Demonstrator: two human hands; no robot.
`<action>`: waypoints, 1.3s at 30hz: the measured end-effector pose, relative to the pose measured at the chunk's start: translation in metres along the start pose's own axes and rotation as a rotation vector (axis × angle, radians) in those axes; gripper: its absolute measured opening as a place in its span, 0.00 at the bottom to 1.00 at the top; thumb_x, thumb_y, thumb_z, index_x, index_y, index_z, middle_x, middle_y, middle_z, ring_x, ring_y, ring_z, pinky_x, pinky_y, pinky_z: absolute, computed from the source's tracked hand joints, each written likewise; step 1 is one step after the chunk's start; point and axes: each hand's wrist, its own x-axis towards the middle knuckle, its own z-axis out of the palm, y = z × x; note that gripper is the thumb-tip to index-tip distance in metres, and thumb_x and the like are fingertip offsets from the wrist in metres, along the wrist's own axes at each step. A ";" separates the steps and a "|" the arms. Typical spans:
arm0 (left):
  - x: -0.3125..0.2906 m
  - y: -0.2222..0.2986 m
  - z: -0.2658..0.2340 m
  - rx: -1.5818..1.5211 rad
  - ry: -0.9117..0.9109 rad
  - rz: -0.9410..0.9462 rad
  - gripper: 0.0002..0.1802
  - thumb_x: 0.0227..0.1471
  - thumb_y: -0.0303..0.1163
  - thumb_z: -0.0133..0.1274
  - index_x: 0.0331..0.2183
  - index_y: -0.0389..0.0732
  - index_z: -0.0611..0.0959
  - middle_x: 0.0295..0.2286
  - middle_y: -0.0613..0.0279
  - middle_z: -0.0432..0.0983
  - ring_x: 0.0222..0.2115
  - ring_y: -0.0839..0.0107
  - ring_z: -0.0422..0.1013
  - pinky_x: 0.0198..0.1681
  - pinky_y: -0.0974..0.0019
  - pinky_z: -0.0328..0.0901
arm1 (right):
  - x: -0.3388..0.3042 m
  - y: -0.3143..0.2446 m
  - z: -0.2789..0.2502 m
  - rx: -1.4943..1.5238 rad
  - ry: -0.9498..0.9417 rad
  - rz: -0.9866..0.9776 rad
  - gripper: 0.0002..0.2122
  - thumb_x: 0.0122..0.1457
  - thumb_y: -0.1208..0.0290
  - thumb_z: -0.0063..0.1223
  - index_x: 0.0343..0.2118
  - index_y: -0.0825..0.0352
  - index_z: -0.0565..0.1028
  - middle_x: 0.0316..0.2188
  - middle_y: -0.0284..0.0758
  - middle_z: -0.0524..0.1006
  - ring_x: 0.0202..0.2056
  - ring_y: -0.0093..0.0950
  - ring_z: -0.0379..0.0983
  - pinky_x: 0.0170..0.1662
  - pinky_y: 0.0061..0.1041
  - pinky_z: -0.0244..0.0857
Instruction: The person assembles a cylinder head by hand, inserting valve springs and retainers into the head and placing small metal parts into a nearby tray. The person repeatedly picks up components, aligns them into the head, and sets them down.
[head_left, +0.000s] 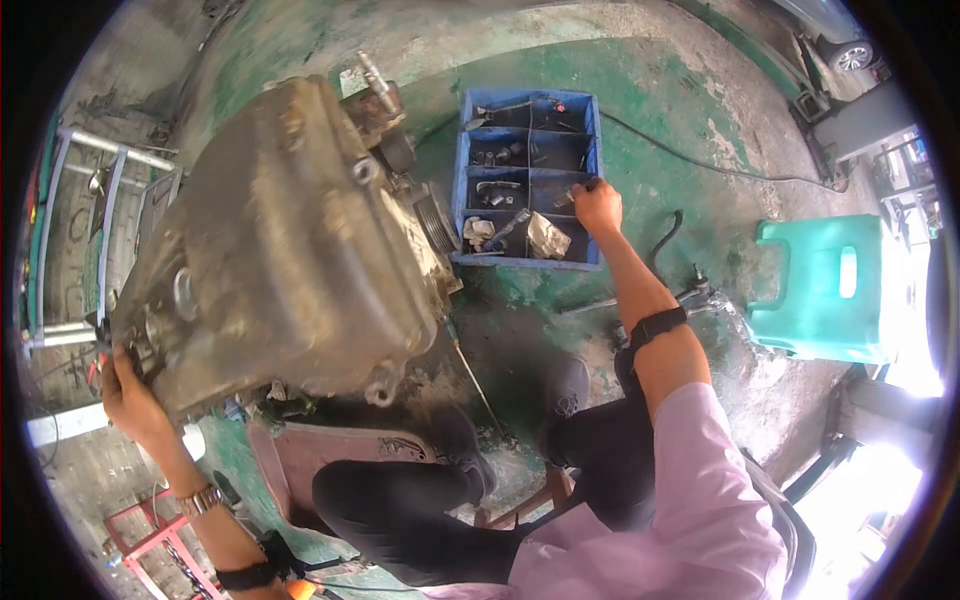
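Observation:
A large, dirty metal engine with a pulley on its right side fills the left half of the view. At its lower left corner my left hand grips the edge, its fingers partly hidden. My right arm reaches forward to a blue compartment tray on the floor. Over the tray's right side, my right hand is closed, with a small piece at the fingertips too small to name. Small metal parts and a crumpled beige piece lie in the compartments.
A turquoise plastic stool stands at the right. Metal tools and a black hose lie on the floor near my right forearm. A dark cable runs behind the tray. A metal rack stands left, and a brownish panel lies beside my legs.

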 end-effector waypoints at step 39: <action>0.025 -0.026 -0.074 0.901 -0.299 0.945 0.24 0.60 0.38 0.49 0.49 0.27 0.76 0.44 0.41 0.76 0.44 0.50 0.74 0.49 0.52 0.68 | 0.020 0.065 0.082 -0.055 -0.118 -0.026 0.11 0.55 0.64 0.61 0.39 0.60 0.83 0.35 0.43 0.83 0.41 0.44 0.79 0.46 0.40 0.72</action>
